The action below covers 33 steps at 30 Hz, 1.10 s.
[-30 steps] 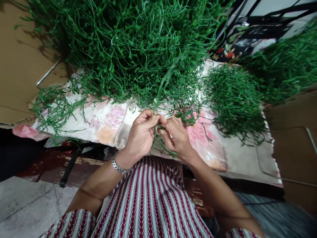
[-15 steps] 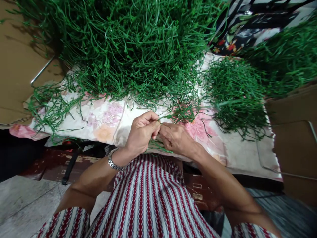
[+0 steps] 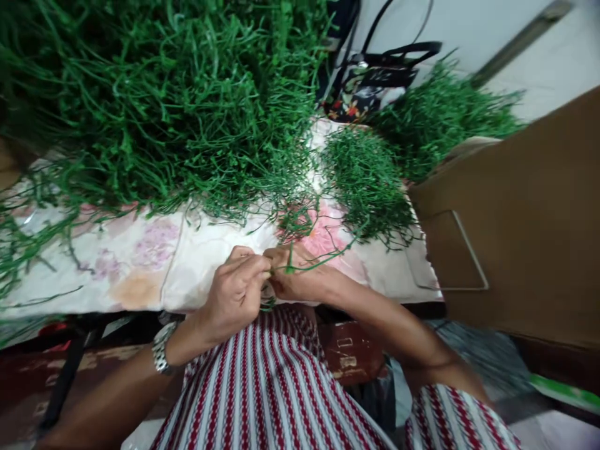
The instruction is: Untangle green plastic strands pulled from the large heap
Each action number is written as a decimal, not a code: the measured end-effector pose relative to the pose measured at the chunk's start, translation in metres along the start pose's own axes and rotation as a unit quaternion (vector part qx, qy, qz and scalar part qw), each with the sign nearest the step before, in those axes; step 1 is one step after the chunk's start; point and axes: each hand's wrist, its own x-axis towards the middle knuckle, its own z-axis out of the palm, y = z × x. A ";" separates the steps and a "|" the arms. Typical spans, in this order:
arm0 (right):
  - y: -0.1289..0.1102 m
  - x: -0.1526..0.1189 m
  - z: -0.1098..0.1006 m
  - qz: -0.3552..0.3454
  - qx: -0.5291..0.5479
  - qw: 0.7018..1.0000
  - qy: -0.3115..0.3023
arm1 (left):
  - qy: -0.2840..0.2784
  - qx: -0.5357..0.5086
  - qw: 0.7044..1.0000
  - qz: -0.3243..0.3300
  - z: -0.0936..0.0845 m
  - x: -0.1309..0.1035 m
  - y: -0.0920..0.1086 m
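Note:
Close together at the near edge of the cloth, my two hands meet at the fingertips. My left hand [image 3: 239,287], with a metal watch [image 3: 162,349] on its wrist, is closed in a pinch on a thin green stem. My right hand [image 3: 295,272] is curled shut beside it on the same stem [image 3: 323,259], which bends out over the back of that hand. The stem looks like green artificial plant piece; its lower part is mostly hidden by the fingers. Beyond the hands lies a large heap of similar green stems [image 3: 187,125].
A smaller pile of stems [image 3: 370,181] lies on the flowered cloth [image 3: 197,269] to the right. Past it stand a flower-patterned bag [image 3: 365,94] and more greenery [image 3: 435,112]. A cardboard box [image 3: 525,237] borders the right side, with a bent metal wire [image 3: 469,250] near it.
The view has swung to the right, so the box and bag show more. Both hands remain together; the stem now arches up and right over the right hand.

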 end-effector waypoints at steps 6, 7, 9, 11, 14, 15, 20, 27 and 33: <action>0.009 -0.017 0.001 -0.030 -0.031 0.999 0.006 | 0.007 0.102 0.995 -0.005 -0.016 -0.001 -0.005; 0.012 -0.023 -0.002 -0.015 -0.036 0.999 0.021 | 0.016 0.094 0.994 -0.050 -0.022 0.000 -0.007; 0.023 -0.036 -0.015 0.043 -0.047 0.995 0.078 | 0.044 0.033 0.987 -0.153 -0.035 0.005 -0.011; 0.040 -0.050 -0.032 0.115 -0.064 0.979 0.158 | 0.088 -0.074 0.971 -0.210 -0.043 0.011 -0.014; 0.079 -0.069 -0.054 0.229 -0.110 0.931 0.262 | 0.128 -0.248 0.935 -0.217 -0.047 0.022 -0.013; 0.092 -0.075 -0.060 0.270 -0.133 0.911 0.283 | 0.131 -0.291 0.922 -0.217 -0.046 0.025 -0.011; 0.118 -0.086 -0.067 0.299 -0.175 0.866 0.361 | 0.123 -0.395 0.871 -0.266 -0.039 0.033 -0.005; 0.021 -0.018 -0.025 0.020 0.133 0.955 0.265 | 0.143 -0.418 0.861 -0.253 -0.016 0.052 0.004; -0.004 0.012 -0.001 -0.005 0.105 0.947 0.302 | 0.120 -0.405 0.870 -0.252 -0.011 0.045 0.008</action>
